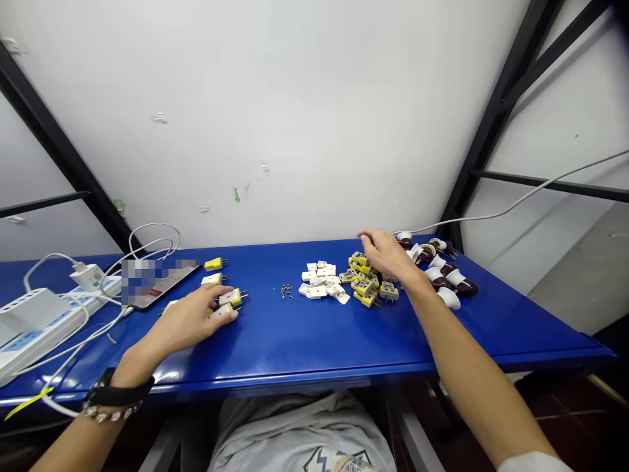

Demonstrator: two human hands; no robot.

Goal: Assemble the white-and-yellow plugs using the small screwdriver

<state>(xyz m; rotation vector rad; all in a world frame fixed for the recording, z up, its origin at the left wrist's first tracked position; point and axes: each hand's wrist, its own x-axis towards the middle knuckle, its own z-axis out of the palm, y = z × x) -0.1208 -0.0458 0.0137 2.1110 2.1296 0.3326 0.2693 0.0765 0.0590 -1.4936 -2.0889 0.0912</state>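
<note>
My left hand (189, 318) lies over a small group of yellow-and-white two-pin plugs (230, 298), its fingertips on the nearest plug (223, 312). Another plug (214, 263) sits apart near the wall. My right hand (388, 255) reaches across a heap of yellow plug parts (362, 283), its fingertips by dark maroon-and-white moulded parts (445, 278). Whether it holds anything is hidden. White plastic pieces (319, 280) and tiny metal screws (284, 291) lie between my hands.
The parts lie on a blue metal table (314, 347) against a white wall (314, 111). At the left are a white power strip (44, 334), a charger (88, 276), tangled white cables and a phone (162, 285). Black frame bars rise at both sides.
</note>
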